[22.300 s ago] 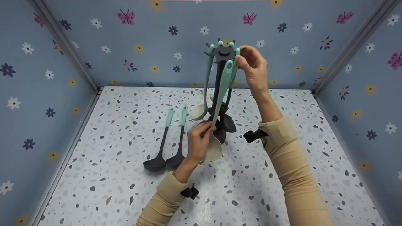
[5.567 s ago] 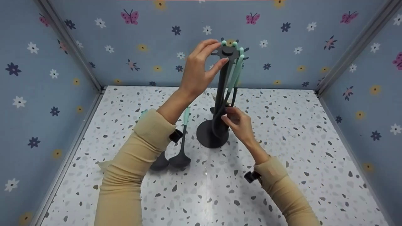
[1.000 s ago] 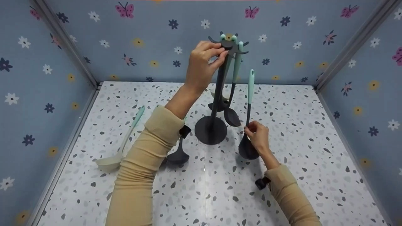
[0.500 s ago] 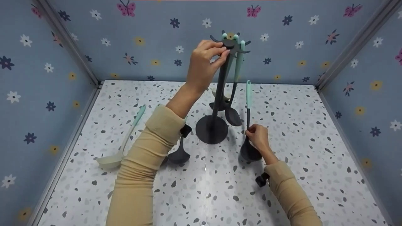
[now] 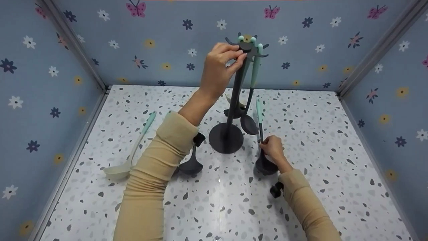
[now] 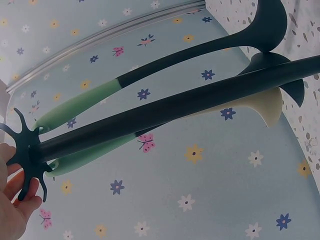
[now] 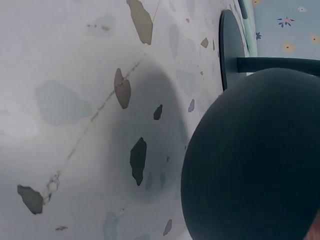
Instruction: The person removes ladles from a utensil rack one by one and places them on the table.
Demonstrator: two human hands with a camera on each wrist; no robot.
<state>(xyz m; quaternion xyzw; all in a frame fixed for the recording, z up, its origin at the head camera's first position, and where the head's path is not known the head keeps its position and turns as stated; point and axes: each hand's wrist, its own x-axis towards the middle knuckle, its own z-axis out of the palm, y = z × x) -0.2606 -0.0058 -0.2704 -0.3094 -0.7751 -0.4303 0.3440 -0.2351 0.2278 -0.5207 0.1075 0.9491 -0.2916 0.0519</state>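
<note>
A dark utensil stand (image 5: 227, 142) rises from a round base, with a hooked top. My left hand (image 5: 215, 70) pinches that top from the left; its fingers also show at the hooks in the left wrist view. Mint-handled utensils hang on the stand's far and right sides: a dark one (image 5: 249, 124), another dark one (image 5: 236, 113) and a cream one (image 6: 272, 107). Right of the base, my right hand (image 5: 273, 147) pinches the lower shaft of a dark ladle (image 5: 264, 165) with a mint handle. Its bowl, large in the right wrist view, is close over the tabletop.
On the speckled tabletop (image 5: 317, 207), a cream ladle (image 5: 115, 171) lies at the left. A dark ladle (image 5: 191, 166) lies left of the base, partly behind my left sleeve. Another dark utensil is mostly hidden there. Patterned walls (image 5: 187, 53) stand at the back and sides.
The dark ladle came off the stand and moved right; over the last second its handle has tipped down and back toward the table. My left hand keeps its place on the stand's top.
</note>
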